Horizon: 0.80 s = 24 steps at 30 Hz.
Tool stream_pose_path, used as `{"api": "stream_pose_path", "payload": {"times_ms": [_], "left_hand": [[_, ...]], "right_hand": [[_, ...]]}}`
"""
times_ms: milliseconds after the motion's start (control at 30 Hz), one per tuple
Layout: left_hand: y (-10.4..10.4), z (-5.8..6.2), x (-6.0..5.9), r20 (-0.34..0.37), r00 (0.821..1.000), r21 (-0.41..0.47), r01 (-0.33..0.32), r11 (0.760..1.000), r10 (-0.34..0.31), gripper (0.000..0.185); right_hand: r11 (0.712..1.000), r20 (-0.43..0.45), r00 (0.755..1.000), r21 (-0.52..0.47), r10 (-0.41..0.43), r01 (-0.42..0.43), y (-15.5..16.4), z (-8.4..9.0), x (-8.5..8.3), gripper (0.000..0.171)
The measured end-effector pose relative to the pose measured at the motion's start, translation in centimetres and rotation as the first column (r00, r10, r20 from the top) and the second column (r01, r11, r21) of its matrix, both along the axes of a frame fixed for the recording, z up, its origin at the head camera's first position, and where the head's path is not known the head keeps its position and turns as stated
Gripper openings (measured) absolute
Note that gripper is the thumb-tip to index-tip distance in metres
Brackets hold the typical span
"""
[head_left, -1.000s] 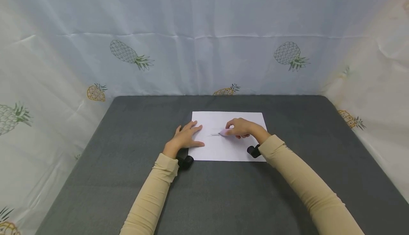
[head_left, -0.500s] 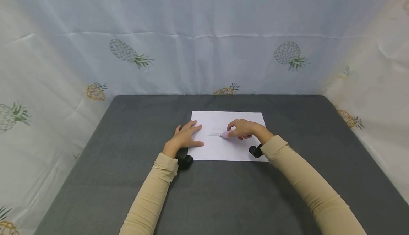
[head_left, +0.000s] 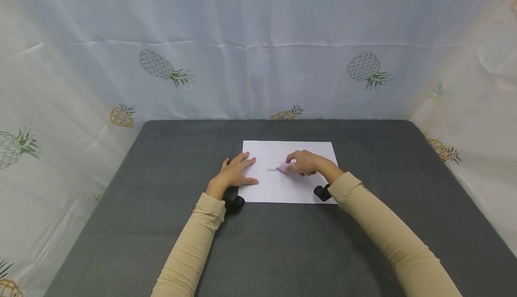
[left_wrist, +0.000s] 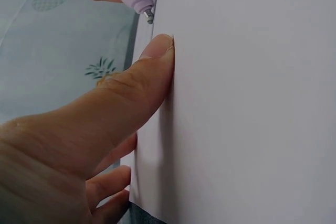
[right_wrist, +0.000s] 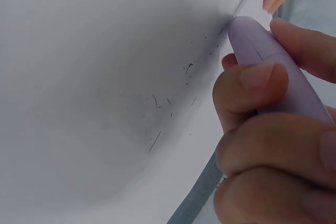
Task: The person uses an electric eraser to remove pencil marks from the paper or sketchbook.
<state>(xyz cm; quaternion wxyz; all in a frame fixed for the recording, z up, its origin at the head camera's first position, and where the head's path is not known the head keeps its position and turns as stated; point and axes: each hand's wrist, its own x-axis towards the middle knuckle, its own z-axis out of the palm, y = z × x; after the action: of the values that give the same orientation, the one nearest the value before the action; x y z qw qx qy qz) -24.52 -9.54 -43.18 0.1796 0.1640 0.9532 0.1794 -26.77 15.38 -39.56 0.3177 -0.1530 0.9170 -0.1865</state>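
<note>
A white sheet of paper lies on the grey table. My left hand rests flat on the sheet's left edge with straight fingers; in the left wrist view its thumb presses the paper. My right hand grips a lilac pen-shaped tool, tip down on the sheet at the end of a faint pencil line. In the right wrist view the fingers curl round the tool, and small dark specks lie scattered on the paper.
A pale curtain with pineapple prints closes off the table at the back and on both sides. Black wrist cameras sit at the paper's near edge. Bare grey tabletop surrounds the sheet.
My right hand and the tool shifted slightly right, then back left along the pencil line. The left hand and the paper have stayed put.
</note>
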Motion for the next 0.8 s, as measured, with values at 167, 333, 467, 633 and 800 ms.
{"api": "stream_pose_path", "payload": {"times_ms": [167,333,467,633,800], "left_hand": [[0.08,-0.1,-0.08,0.003,1.0,-0.017,0.001,1.0,-0.001,0.08],[0.03,-0.24,-0.06,-0.002,1.0,-0.013,-0.002,1.0,0.002,0.081],[0.02,-0.29,-0.01,0.009,1.0,0.001,-0.001,1.0,0.001,0.08],[-0.01,-0.21,0.03,0.009,1.0,0.007,0.008,1.0,-0.008,0.08],[-0.07,-0.26,-0.04,0.003,1.0,0.009,0.014,1.0,-0.014,0.08]], "right_hand": [[1.0,0.035,0.999,0.0,0.011,-0.012,0.36,-0.03,0.22,0.039],[1.0,0.044,0.999,0.003,0.017,-0.017,0.51,-0.19,0.36,0.04],[1.0,0.047,0.999,0.011,0.01,-0.01,0.53,-0.26,0.32,0.04],[1.0,0.017,1.0,0.017,0.024,-0.024,0.39,-0.18,0.22,0.04],[1.0,-0.056,0.998,0.02,0.021,-0.02,-0.28,0.09,0.29,0.041]]}}
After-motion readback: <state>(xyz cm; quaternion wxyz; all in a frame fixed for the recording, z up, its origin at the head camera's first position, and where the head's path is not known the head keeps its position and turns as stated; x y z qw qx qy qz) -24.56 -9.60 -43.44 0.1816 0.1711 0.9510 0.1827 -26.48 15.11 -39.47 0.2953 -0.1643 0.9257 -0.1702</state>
